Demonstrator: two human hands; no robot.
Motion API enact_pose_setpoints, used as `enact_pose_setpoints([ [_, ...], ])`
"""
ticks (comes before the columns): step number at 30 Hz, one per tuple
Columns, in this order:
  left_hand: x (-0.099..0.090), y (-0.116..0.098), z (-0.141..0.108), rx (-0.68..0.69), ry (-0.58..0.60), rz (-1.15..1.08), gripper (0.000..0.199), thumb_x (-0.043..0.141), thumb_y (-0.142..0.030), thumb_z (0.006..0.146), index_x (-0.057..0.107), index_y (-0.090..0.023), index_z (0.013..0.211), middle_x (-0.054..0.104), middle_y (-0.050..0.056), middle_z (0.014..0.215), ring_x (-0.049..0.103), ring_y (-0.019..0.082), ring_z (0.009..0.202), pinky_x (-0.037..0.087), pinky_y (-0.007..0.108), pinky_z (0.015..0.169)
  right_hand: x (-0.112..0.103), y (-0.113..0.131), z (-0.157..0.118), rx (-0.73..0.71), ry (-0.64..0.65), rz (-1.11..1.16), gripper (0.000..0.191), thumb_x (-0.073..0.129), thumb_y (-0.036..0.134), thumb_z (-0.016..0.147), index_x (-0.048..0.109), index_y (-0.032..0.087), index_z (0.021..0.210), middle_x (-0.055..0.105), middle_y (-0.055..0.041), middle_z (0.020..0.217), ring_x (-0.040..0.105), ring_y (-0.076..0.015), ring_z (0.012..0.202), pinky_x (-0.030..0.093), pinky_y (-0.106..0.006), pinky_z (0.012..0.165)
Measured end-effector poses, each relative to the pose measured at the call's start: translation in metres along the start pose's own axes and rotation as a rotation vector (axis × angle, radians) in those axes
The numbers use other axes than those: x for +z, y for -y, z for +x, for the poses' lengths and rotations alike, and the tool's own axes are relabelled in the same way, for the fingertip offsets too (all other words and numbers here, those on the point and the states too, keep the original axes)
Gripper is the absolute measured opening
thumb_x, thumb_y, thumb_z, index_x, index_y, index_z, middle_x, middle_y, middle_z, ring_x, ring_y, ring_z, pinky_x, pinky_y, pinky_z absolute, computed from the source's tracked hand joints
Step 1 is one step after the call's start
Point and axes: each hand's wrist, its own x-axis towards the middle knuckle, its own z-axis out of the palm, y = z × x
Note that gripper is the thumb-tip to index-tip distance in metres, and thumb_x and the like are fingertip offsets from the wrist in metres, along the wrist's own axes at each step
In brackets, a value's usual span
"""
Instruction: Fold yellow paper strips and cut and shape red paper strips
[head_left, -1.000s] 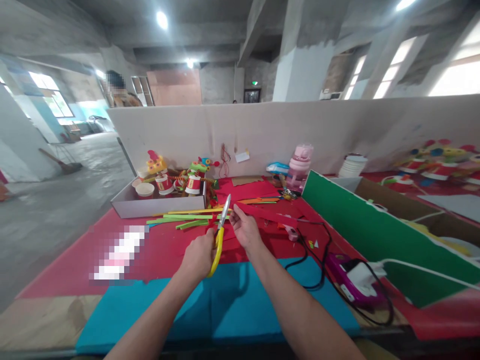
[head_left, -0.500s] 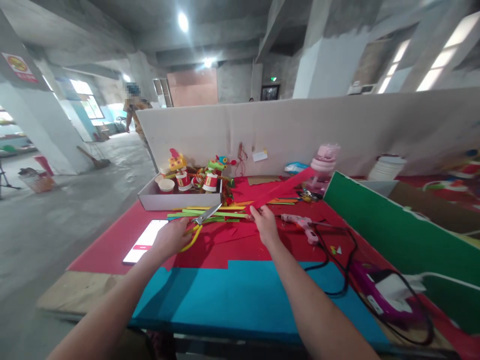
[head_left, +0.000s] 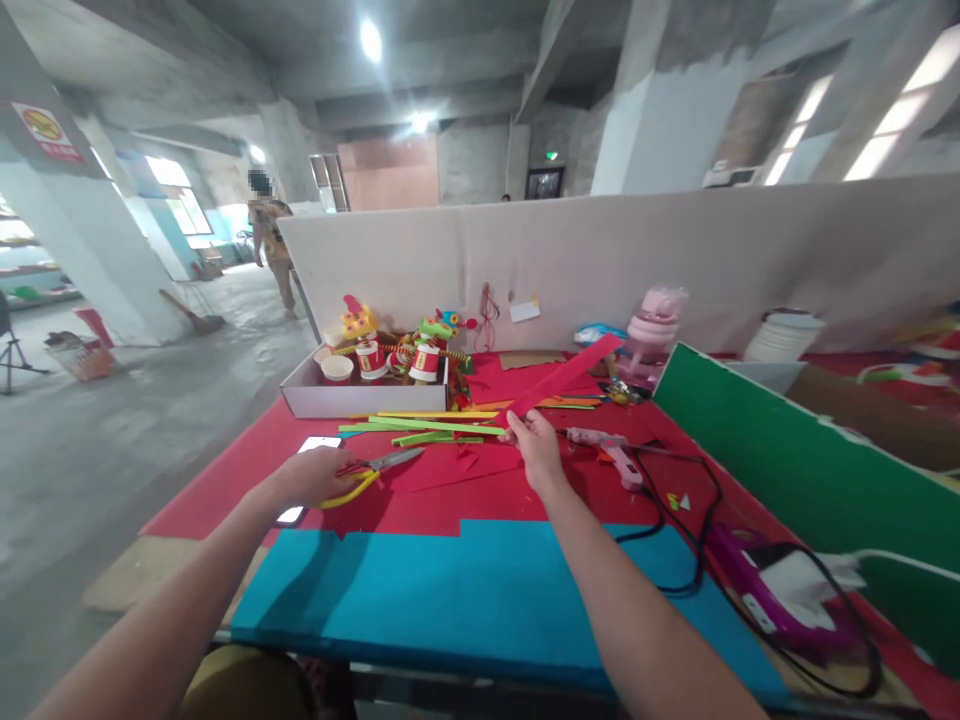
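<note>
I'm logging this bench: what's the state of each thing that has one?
Scissors, in left hand, blades shut or nearly
Red strip, held in right hand
Phone, screen lit, partly covered
Glue gun, lying down
Box, open
Power strip, adapter attached
Bottle, upright
Ceiling light, on

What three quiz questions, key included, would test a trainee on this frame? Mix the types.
1. Multiple choice: what does the right hand hold?
A. paper cup
B. red strip
C. power strip

2. True or false: the phone lies fully in sight, with no part hidden.

3. Fill the gap: the scissors at the left hand have ___ handles.

Key:
1. B
2. False; the left hand hides part of it.
3. yellow
</note>
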Motion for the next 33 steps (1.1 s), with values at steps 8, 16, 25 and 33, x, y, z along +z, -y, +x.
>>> enact_pose_setpoints([
  [8, 0.016, -0.029, 0.031, -0.103, -0.055, 0.029, 0.031, 0.043, -0.045, 0.086, 0.065, -0.022, 0.087, 0.07, 0.011, 0.09, 0.065, 0.027, 0.079, 0.044, 0.031, 0.061, -0.002, 0.0, 0.0, 0.038, 0.008, 0.035, 0.046, 0.075, 0.056, 0.062, 0.044, 0.022, 0.06, 0.05, 0.0071, 0.05, 0.051, -0.0118, 0.049, 0.049, -0.026, 0.051],
  [16, 0.028, -0.03, 0.069, -0.149, -0.202, 0.059, 0.028, 0.048, -0.039, 0.086, 0.063, -0.021, 0.102, 0.068, 0.013, 0.103, 0.06, 0.033, 0.102, 0.045, 0.041, 0.081, 0.006, 0.007, -0.007, 0.137, 0.239, 0.106, 0.036, 0.078, 0.04, 0.063, 0.047, 0.021, 0.065, 0.056, 0.0067, 0.058, 0.057, -0.0119, 0.055, 0.051, -0.027, 0.061],
  [25, 0.031, -0.04, 0.066, -0.131, -0.465, 0.022, 0.026, 0.046, -0.029, 0.089, 0.065, -0.019, 0.105, 0.065, 0.011, 0.107, 0.055, 0.026, 0.105, 0.043, 0.034, 0.087, 0.004, 0.012, -0.01, 0.172, 0.32, 0.178, 0.033, 0.078, 0.037, 0.064, 0.056, 0.022, 0.083, 0.062, 0.0055, 0.063, 0.06, -0.0113, 0.055, 0.054, -0.029, 0.064],
  [33, -0.003, -0.031, 0.057, -0.167, -0.69, -0.171, 0.034, 0.038, -0.028, 0.09, 0.068, -0.022, 0.105, 0.069, 0.007, 0.103, 0.06, 0.023, 0.1, 0.045, 0.032, 0.086, -0.018, 0.021, 0.008, 0.119, 0.039, 0.589, 0.021, 0.074, 0.025, 0.07, 0.055, 0.026, 0.08, 0.05, 0.01, 0.06, 0.048, -0.0063, 0.051, 0.054, -0.025, 0.065],
])
